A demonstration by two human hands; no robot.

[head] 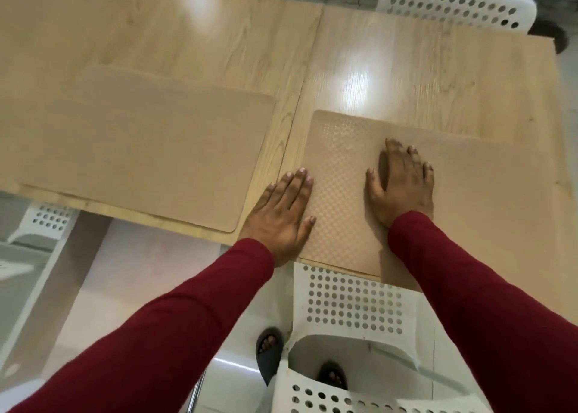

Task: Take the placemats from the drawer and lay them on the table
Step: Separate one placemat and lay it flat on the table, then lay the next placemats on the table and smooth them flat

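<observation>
Tan placemat [453, 200] lies flat on the right half of the wooden table [406, 68], near edge at the table's front. Right hand [403, 184] presses flat on it, fingers spread, palm down, gripping nothing. Left hand [281, 215] also flat and unclenched, at the mat's left edge, partly on bare wood. Second tan placemat [140, 153] lies flat on the left half, untouched. Red sleeves [469, 287]. White perforated chair [353, 312] below the table edge.
</observation>
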